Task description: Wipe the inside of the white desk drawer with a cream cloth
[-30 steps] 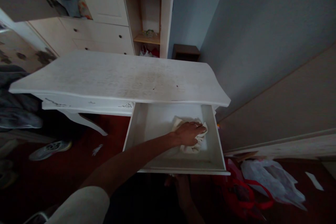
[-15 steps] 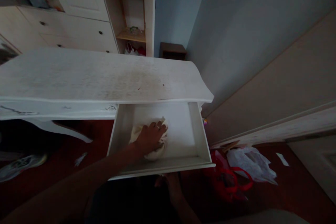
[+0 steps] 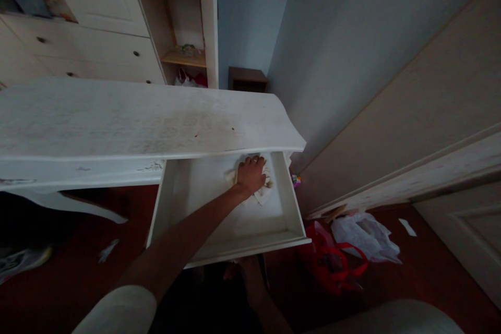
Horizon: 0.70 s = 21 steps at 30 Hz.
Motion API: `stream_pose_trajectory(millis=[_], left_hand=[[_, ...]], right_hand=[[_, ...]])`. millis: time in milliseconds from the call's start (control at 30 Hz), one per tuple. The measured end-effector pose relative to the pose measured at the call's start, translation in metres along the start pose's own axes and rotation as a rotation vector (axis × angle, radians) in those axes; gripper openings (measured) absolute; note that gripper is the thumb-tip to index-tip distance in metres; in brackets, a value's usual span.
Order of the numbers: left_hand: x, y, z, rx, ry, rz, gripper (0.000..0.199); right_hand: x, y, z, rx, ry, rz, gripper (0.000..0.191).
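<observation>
My left hand (image 3: 251, 175) presses a cream cloth (image 3: 266, 193) flat against the bottom of a pulled-out white drawer (image 3: 219, 219), near its back right. The fingers are bent over the cloth, which spreads out on both sides of the hand. Below the drawer's front edge is my right hand (image 3: 246, 269), close against the underside of the front panel. Deep shadow covers it, so its grip is unclear. The drawer belongs to a white table (image 3: 136, 120) whose top has grey-brown smudges and two small dark specks.
A white cabinet (image 3: 105, 42) with open shelves stands behind the table, beside a small brown box-like unit (image 3: 248, 75). A wall runs along the right. On the dark red floor lie a red bag (image 3: 326, 266) and a white plastic bag (image 3: 366, 237). A shoe (image 3: 23, 263) shows at left.
My left hand and the cloth have slid from the left-middle of the drawer to its back right. My right hand stays under the drawer front. The view has shifted slightly.
</observation>
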<state>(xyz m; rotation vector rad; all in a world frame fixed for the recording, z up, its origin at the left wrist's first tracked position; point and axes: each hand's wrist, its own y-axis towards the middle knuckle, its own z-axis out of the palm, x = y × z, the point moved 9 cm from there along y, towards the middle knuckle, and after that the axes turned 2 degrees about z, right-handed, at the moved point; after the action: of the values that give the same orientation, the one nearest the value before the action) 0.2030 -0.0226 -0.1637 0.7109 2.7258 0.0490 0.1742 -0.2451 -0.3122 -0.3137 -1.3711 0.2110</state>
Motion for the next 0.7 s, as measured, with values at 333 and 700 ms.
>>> stream_pose_trajectory(millis=[333, 700], left_hand=[[-0.031, -0.005, -0.014, -0.288, -0.395, 0.075, 0.053], [-0.098, -0.032, -0.019, 0.237, -0.472, 0.582, 0.046]], right_hand=[[0.011, 0.0, 0.011, 0.02, 0.095, 0.007, 0.055], [0.016, 0.003, 0.013, 0.039, 0.11, -0.009, 0.055]])
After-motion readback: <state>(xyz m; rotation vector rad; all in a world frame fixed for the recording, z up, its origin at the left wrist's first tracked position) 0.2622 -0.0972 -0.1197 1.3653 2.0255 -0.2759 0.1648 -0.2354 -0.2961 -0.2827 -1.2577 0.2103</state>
